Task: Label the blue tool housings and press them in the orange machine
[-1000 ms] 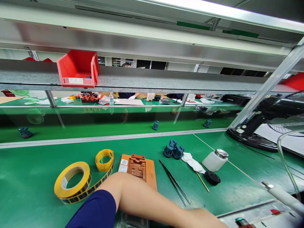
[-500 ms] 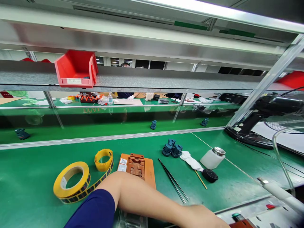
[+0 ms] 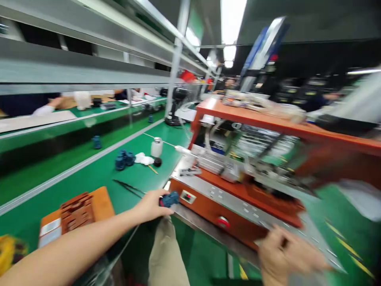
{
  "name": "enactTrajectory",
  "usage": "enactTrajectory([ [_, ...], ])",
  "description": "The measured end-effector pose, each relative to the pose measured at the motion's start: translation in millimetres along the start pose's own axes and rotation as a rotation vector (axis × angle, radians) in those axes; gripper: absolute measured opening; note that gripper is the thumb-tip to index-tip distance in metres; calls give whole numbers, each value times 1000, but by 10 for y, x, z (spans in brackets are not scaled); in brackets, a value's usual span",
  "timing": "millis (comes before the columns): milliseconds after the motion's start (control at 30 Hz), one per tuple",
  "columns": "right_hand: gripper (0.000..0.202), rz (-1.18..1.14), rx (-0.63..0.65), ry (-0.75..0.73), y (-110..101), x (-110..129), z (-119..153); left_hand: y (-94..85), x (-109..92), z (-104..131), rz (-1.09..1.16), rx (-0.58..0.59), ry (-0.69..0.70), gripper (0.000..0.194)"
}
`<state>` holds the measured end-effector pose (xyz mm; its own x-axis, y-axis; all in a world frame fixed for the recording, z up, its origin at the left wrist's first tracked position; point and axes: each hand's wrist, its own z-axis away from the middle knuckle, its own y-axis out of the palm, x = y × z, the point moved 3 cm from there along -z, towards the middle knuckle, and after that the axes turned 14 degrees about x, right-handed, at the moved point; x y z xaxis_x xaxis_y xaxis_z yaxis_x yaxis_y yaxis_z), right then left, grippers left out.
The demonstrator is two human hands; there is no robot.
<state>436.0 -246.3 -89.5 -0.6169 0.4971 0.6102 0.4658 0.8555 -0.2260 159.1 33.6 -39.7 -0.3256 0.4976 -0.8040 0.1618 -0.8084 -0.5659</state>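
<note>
My left hand grips a small dark blue moulded part in front of the orange machine. A red patch shows on the part beside my fingers. My right hand is at the machine's front right edge. Motion smears its fingers, and I cannot make out whether they hold anything. Similar dark blue parts stand together on the green bench. Black tweezers lie between them and my left forearm. An orange fixture block with a brown recessed nest sits left of the tweezers.
A white bottle, a black cap and a crumpled white wipe stand near the machine. Yellow tape is at the lower left. A red button is on the machine's front. A metal post rises behind.
The view has swung right, from the bench and shelf to the orange machine. My left hand, hidden at first, now shows holding a dark blue part. My right hand has come into view.
</note>
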Motion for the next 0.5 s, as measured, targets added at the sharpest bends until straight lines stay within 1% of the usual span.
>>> enactTrajectory([
  [33, 32, 57, 41, -143, -116, -53, -12, 2, 15, -14, -7, 8, 1, 50],
  [67, 27, 104, 52, -309, -193, -61, 2, -6, 43, -33, -18, -18, -15, 49],
  [100, 21, 146, 55, -407, -234, -57, 25, -7, 77, -58, -33, -16, -27, 49],
  [133, 14, 178, 68, -437, -242, -48, 43, -7, 118, -87, -51, -11, -39, 49],
  [200, 8, 194, 94, -436, -217, -5, 63, -9, 208, -146, -79, 5, -58, 54],
  [333, 10, 202, 109, -388, -202, 86, 52, -23, 335, -222, -95, 20, -52, 68],
  [500, 5, 156, 100, -404, -239, 118, 45, -58, 336, -221, -112, -6, -87, 72],
])
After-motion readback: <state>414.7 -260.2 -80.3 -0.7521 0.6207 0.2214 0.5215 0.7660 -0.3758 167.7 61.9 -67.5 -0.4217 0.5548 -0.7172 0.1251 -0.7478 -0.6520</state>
